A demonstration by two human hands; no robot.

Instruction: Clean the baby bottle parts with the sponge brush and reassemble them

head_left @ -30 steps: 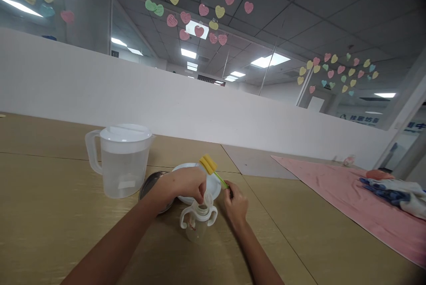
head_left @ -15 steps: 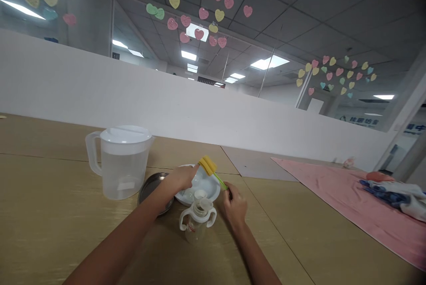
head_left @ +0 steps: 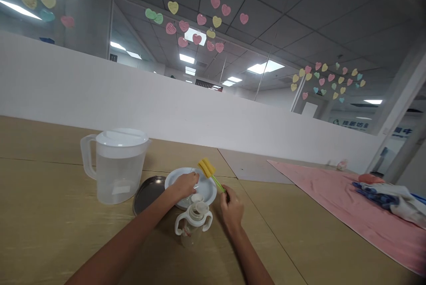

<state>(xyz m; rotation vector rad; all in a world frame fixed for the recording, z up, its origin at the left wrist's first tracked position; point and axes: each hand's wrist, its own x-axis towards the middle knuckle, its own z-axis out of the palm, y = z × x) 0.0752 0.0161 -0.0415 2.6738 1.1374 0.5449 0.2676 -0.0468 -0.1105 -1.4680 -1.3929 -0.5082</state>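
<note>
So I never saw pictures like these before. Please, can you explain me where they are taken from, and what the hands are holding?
They come from one camera worn on a person's head, looking forward and down at their own bare hands. The right hand holds a brush with a yellow sponge tip. The left hand is over a white plate, and I cannot tell if it holds anything. On the table are also a two-handled cup, a plastic jug of clear liquid and a metal dish.
</note>
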